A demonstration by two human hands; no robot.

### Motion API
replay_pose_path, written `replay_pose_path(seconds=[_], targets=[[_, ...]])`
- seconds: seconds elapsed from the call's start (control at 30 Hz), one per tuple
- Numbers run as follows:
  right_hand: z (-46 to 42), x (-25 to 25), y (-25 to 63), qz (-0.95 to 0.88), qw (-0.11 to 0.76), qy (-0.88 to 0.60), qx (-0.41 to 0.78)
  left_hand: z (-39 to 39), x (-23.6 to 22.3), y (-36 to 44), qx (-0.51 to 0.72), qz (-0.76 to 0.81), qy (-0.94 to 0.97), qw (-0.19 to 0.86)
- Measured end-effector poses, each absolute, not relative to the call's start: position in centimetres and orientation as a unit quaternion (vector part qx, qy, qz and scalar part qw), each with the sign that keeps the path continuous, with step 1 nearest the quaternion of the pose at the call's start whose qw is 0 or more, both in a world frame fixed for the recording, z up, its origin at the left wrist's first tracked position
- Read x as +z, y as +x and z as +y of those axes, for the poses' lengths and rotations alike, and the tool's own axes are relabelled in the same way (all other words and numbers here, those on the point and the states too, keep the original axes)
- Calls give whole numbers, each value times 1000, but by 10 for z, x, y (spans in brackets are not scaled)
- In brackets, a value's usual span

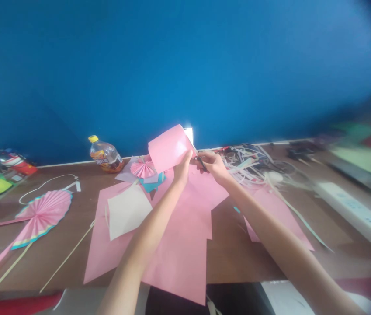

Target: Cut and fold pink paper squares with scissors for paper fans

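My left hand (183,169) pinches the lower right edge of a pink paper sheet (168,148), raised above the table. Close by on the right, my right hand (216,166) grips dark-handled scissors (201,163) at the edge of that sheet. Their blades are hard to make out. Larger pink paper sheets (182,253) lie overlapping under both forearms. On top of these, to the left, rests a cream paper piece (129,211). Behind it sits a small pleated pink paper rosette (143,166).
A drink bottle with a yellow cap (105,155) stands by the blue wall. A pleated pink fan (43,215) lies at left. Paper strips and cords (247,162) pile up at right, near a white power strip (352,210). The table's front edge runs below.
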State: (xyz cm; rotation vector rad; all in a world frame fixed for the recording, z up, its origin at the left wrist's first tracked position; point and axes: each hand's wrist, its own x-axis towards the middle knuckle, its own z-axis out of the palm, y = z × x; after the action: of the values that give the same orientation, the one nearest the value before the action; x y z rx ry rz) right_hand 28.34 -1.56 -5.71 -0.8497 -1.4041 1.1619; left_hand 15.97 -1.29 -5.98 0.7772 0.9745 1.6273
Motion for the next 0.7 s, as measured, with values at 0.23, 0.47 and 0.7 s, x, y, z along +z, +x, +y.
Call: replay_pose_path(seconds=[0.23, 0.47, 0.7], targets=[[-15, -55, 290, -591, 544, -341, 489, -10, -72, 158, 608, 462, 441, 471], [-12, -57, 289, -592, 539, -333, 498, -6, -77, 156, 600, 464, 475, 446], [-12, -57, 290, -597, 541, -336, 488, -4, -82, 155, 587, 459, 483, 459]])
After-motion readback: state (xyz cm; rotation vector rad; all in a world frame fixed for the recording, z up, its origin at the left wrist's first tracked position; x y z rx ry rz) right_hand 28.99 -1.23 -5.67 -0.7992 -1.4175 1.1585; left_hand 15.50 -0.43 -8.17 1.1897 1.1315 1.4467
